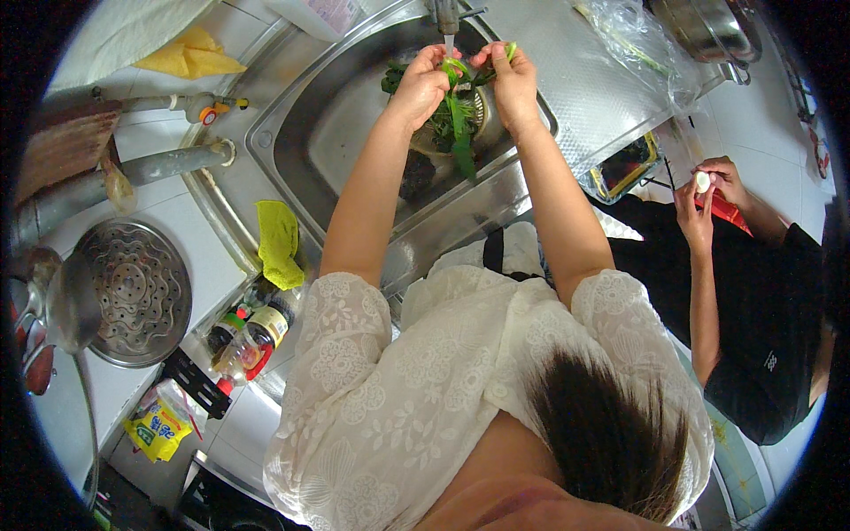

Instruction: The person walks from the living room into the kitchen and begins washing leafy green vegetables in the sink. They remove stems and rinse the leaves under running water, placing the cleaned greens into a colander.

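Observation:
Both my hands are over the stainless steel sink (319,126), just under the faucet (446,20), from which water runs. Between the fingers of my left hand (423,86) are the pale stems of leafy greens (459,119), whose long leaves hang downward. My right hand (512,79) pinches another light green stem (510,51) close beside it. Below the hands, a round colander (483,109) with more greens in it sits in the sink, partly hidden by the leaves and my left hand. A dark mass, too dim to identify, lies at the sink's near side.
At right, another person's hands (704,189) hold a small whitish, rounded item (702,181). A clear plastic bag (631,46) and a metal pot (710,30) rest on the steel counter. Leftward are a yellow-green cloth (279,242), bottles (255,338) and a perforated steamer plate (136,292).

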A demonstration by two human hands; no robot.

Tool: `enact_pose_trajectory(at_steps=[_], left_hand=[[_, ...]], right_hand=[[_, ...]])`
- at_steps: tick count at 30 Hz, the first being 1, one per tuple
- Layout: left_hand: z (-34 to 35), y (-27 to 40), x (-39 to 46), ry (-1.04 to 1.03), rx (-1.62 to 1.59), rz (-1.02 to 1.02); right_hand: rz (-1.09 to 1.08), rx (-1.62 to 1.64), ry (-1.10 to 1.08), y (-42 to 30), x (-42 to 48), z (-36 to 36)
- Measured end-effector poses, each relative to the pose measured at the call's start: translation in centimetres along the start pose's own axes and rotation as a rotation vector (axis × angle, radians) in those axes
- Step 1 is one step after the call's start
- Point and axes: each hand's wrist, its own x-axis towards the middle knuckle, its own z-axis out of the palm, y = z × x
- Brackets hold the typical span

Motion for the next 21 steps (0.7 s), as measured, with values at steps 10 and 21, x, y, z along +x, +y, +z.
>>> enact_pose_trajectory(at_steps=[10, 21], left_hand=[[0.4, -0.5, -0.1, 0.048, 0.209, 0.043], [-1.4, -0.6, 0.4, 0.175, 0.802, 0.296]], right_hand=[[-0.051, -0.399, -0.037, -1.0, -0.9, 0.7], [-0.072, -0.61, -0.006, -0.9, -0.7, -0.1]])
